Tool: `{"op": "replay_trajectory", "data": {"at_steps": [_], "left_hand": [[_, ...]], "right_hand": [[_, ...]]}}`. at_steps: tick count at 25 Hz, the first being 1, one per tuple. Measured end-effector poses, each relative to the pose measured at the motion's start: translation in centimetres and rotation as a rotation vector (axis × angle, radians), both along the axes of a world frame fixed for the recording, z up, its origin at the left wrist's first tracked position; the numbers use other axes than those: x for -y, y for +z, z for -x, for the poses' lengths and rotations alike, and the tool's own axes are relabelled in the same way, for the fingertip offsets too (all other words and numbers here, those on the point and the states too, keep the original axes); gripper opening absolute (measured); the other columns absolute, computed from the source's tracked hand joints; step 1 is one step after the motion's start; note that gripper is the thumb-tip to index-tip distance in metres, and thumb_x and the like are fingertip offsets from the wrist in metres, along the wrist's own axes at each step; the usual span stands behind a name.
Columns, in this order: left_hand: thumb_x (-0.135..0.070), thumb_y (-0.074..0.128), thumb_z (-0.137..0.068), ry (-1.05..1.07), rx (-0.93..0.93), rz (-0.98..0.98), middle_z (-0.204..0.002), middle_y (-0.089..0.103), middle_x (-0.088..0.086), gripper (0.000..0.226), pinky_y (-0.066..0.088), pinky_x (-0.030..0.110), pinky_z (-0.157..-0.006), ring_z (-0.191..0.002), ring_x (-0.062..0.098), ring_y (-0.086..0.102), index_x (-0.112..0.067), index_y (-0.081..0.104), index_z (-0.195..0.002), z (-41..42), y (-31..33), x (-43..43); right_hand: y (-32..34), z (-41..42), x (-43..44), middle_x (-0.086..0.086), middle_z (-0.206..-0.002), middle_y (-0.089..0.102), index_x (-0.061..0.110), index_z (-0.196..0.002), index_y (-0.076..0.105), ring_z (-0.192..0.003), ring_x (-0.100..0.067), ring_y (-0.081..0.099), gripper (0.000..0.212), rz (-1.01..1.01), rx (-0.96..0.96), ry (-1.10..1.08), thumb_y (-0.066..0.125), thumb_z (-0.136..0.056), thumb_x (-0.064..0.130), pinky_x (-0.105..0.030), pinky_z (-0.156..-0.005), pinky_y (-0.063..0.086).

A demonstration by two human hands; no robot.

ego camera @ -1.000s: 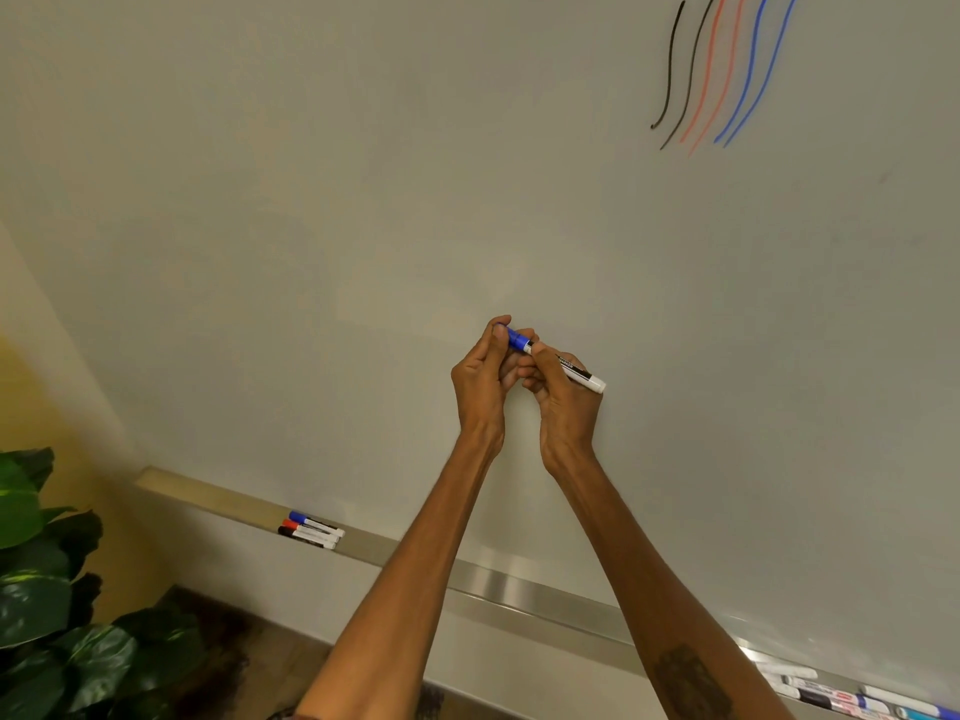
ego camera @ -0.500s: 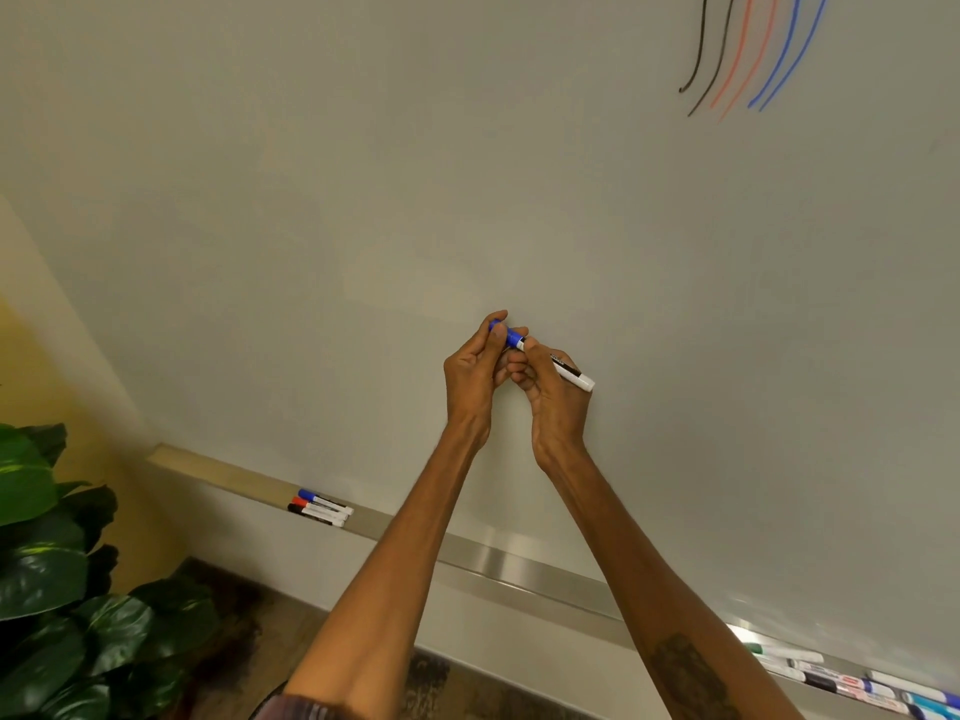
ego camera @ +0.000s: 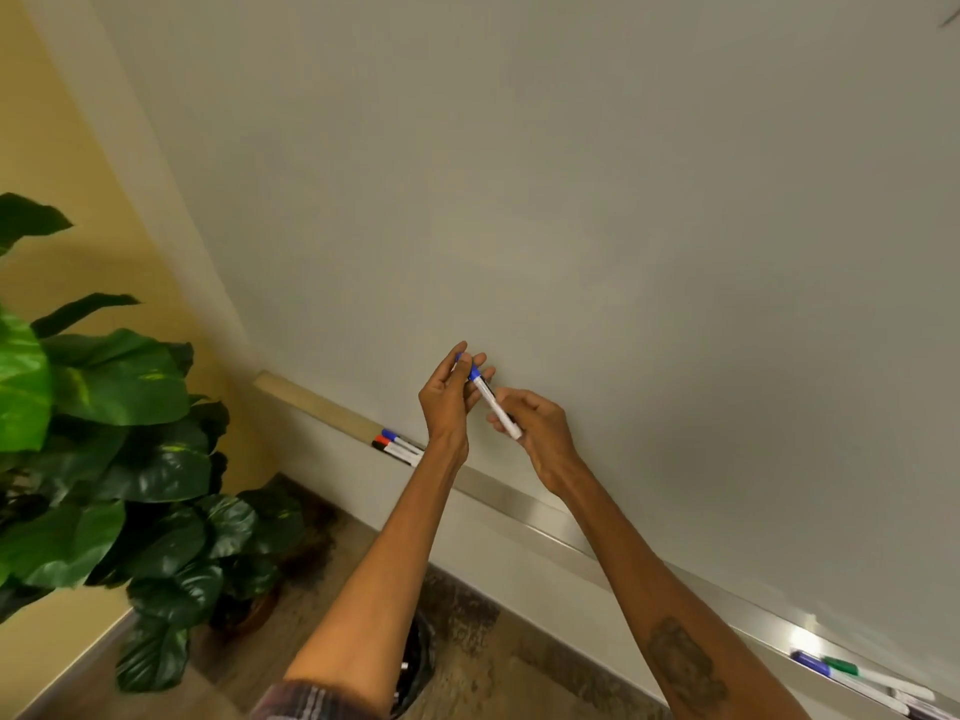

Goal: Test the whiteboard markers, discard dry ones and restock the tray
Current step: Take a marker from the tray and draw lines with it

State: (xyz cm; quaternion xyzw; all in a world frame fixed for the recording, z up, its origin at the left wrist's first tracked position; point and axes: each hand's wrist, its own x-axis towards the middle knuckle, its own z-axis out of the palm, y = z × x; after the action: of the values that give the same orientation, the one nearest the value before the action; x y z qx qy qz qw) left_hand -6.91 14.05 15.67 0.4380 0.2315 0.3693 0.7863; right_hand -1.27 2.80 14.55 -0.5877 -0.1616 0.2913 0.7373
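Observation:
A white marker with a blue cap point(ego camera: 491, 401) is held in front of the whiteboard point(ego camera: 597, 210). My left hand point(ego camera: 448, 398) pinches its blue cap end, and my right hand point(ego camera: 535, 427) loosely holds the white barrel. Three capped markers, blue, red and black point(ego camera: 397, 447), lie side by side at the left end of the metal tray point(ego camera: 519, 497). Several more markers point(ego camera: 862, 680) lie on the tray at the far right, one of them with a green cap.
A large leafy plant point(ego camera: 98, 439) in a pot stands at the left against the yellow wall. A dark bin point(ego camera: 413, 667) sits on the floor below my left forearm, with something pale inside.
My view has turned down and to the left, so the drawn test lines have left the frame. Both hands have lowered with the marker, and my right hand has loosened on the barrel.

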Motion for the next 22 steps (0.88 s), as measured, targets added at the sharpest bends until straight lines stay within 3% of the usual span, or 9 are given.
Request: {"op": "replay_trajectory", "data": {"at_steps": [5, 10, 17, 19, 22], "left_hand": [[-0.017, 0.064, -0.096, 0.043, -0.175, 0.023, -0.106, 0.076, 0.009, 0.031, 0.059, 0.037, -0.087, -0.097, 0.028, 0.073, -0.011, 0.065, -0.126, 5.0, -5.7, -3.8], [-0.017, 0.067, -0.094, 0.072, -0.412, 0.104, -0.108, 0.075, 0.008, 0.028, 0.06, 0.027, -0.079, -0.098, 0.024, 0.073, -0.012, 0.07, -0.121, 10.4, -11.8, -7.5], [-0.021, 0.064, -0.096, 0.175, -0.579, 0.292, -0.115, 0.072, 0.011, 0.027, 0.059, 0.031, -0.083, -0.095, 0.021, 0.07, -0.003, 0.07, -0.116, 16.8, -20.1, -10.3], [-0.019, 0.059, -0.099, 0.156, -0.638, 0.308, -0.114, 0.07, 0.008, 0.027, 0.058, 0.022, -0.07, -0.088, 0.017, 0.068, -0.003, 0.067, -0.119, 18.4, -21.7, -10.6], [-0.021, 0.055, -0.101, 0.12, -0.729, 0.344, -0.12, 0.067, 0.004, 0.028, 0.051, 0.027, -0.077, -0.104, 0.017, 0.062, -0.008, 0.065, -0.124, 20.6, -23.8, -10.9]], "right_hand": [[-4.6, 3.7, -4.5, -0.006, -0.1, 0.076, 0.009, -0.109, 0.073, -0.089, -0.023, 0.074, 0.022, 0.221, 0.092, 0.194, 0.069, -0.091, 0.02, -0.028, -0.079, 0.058], [-10.0, 6.9, -7.9, -0.011, -0.093, 0.076, 0.012, -0.096, 0.078, -0.083, -0.021, 0.073, 0.012, 0.398, 0.07, 0.352, 0.07, -0.087, 0.015, -0.03, -0.08, 0.059], [-18.9, 11.8, -10.7, -0.013, -0.076, 0.073, 0.005, -0.089, 0.078, -0.066, -0.022, 0.067, 0.012, 0.655, 0.054, 0.442, 0.075, -0.077, 0.006, -0.024, -0.062, 0.053], [-21.3, 12.9, -10.9, -0.012, -0.073, 0.072, 0.006, -0.088, 0.078, -0.063, -0.018, 0.065, 0.012, 0.776, 0.113, 0.48, 0.074, -0.076, 0.006, -0.019, -0.059, 0.05], [-24.8, 14.6, -10.7, -0.011, -0.085, 0.076, 0.011, -0.09, 0.079, -0.072, -0.012, 0.065, 0.014, 0.953, 0.266, 0.582, 0.076, -0.077, 0.013, -0.02, -0.068, 0.048]]}}
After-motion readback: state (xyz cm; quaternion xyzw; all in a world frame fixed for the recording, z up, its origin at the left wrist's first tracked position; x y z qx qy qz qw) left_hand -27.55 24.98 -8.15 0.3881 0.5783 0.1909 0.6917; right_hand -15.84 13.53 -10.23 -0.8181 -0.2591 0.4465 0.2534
